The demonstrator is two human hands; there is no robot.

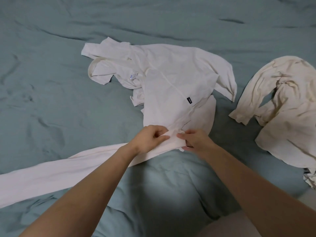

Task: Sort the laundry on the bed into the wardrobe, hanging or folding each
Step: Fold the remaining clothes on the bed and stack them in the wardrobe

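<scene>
Laundry-wise I'm on the white hooded top [172, 82], spread out mid-bed on the teal bedsheet [51, 48], hood toward the far side. Both hands are pinching its near edge: left hand [150, 139] has a grip on a bunched bit of fabric, right hand [196, 141] pinches the same bunch just beside it. Hard to say from up here whether that's the hem or the cuff end of the long sleeve [51, 171] trailing off to my left, so I'd sort that out first.

To do this well I'd pull the edge taut and flat before folding, bring that stray sleeve across the body, and smooth the crumpled hood. The cream garment [282, 108] sits well apart on the right, waiting its turn.
</scene>
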